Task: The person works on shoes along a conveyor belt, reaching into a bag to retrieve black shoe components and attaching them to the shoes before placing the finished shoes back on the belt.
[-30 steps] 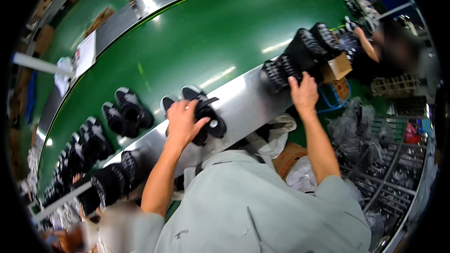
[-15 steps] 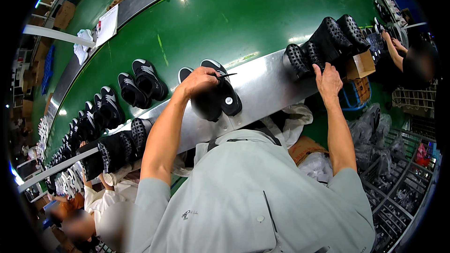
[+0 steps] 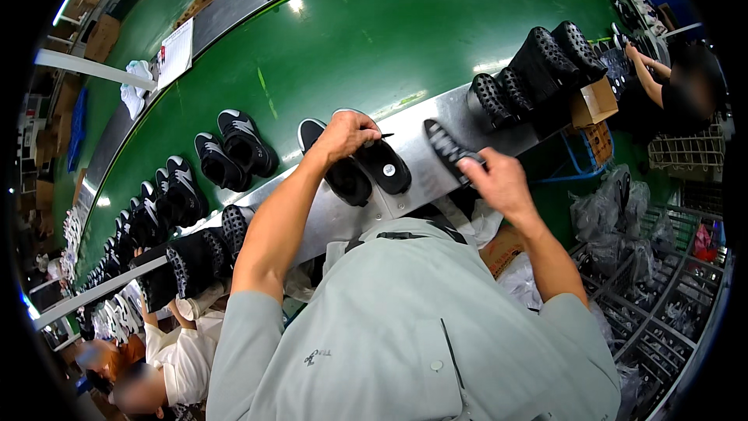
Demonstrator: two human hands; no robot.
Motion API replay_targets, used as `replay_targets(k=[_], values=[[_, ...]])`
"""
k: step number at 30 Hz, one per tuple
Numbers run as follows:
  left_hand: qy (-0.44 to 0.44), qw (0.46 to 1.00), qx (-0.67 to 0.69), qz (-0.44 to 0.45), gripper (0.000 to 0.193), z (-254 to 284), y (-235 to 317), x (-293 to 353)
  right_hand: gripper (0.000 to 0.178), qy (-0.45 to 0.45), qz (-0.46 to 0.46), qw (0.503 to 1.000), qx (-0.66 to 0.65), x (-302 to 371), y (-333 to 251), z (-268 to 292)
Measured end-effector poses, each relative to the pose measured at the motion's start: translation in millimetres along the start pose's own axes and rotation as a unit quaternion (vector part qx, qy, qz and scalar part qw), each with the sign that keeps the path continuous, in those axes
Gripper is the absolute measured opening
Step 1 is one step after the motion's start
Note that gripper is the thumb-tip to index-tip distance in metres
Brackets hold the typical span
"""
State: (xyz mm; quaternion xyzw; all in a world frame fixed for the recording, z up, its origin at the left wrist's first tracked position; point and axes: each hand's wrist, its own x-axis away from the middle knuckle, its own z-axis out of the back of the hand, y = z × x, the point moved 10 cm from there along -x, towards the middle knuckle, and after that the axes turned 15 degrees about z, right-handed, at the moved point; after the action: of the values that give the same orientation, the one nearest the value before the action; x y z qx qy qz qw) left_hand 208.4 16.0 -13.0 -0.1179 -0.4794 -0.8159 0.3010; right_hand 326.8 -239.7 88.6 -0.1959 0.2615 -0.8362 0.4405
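A pair of black sneakers with grey toe edges stands in front of me across the metal strip and green table. My left hand [image 3: 348, 134] is closed over the front of the right sneaker [image 3: 389, 174], which has a round white sticker inside. A short dark end pokes out by my fingertips. The left sneaker [image 3: 345, 183] stands beside it, partly under my wrist. To the right, my right hand [image 3: 501, 181] grips a long black piece with pale zigzag markings [image 3: 446, 145] by its near end, thumb on top. Its exact kind is unclear.
Another sneaker pair [image 3: 236, 150] stands to the left, with a row of black shoes [image 3: 173, 192] beyond. Black studded-soled items stand at right [image 3: 492, 101] and lower left [image 3: 187, 263]. A cardboard box [image 3: 594, 103] and wire crates [image 3: 662, 288] are at right. Co-workers sit on both sides.
My right hand has left the studded items and moved left and nearer, now holding the black piece. My left hand has shifted slightly right at the sneaker; the pair's openings show more clearly.
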Motion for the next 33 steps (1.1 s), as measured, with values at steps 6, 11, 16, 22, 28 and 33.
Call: replay_targets(k=[6,11,16,22,28,33], values=[[-0.054,0.992,0.074,0.083,0.021,-7.3,-22.3,-8.8,0.048,-0.153,0.016,0.985,-0.084,-7.6,-31.7,-73.2],[-0.065,0.992,0.072,0.086,0.021,-8.4,-22.3,-8.4,0.047,-0.198,0.046,0.979,-0.01,-30.3,-47.6,-84.8],[-0.045,0.996,0.073,0.034,0.023,-13.1,-16.2,-10.3,0.04,-0.111,0.156,0.972,0.138,-53.8,-79.5,-123.5],[0.047,0.996,0.005,-0.07,0.023,-6.7,12.1,2.5,0.034,-0.053,0.152,0.978,0.13,-57.0,-67.5,-172.2],[0.183,0.976,-0.078,0.086,0.113,-17.4,0.6,63.6,0.04,0.057,0.152,0.987,0.005,-44.3,-41.3,-124.7],[0.163,0.972,-0.026,0.164,0.105,-47.0,-28.7,40.0,0.044,-0.089,0.066,0.993,0.052,-78.5,-25.8,-165.5]])
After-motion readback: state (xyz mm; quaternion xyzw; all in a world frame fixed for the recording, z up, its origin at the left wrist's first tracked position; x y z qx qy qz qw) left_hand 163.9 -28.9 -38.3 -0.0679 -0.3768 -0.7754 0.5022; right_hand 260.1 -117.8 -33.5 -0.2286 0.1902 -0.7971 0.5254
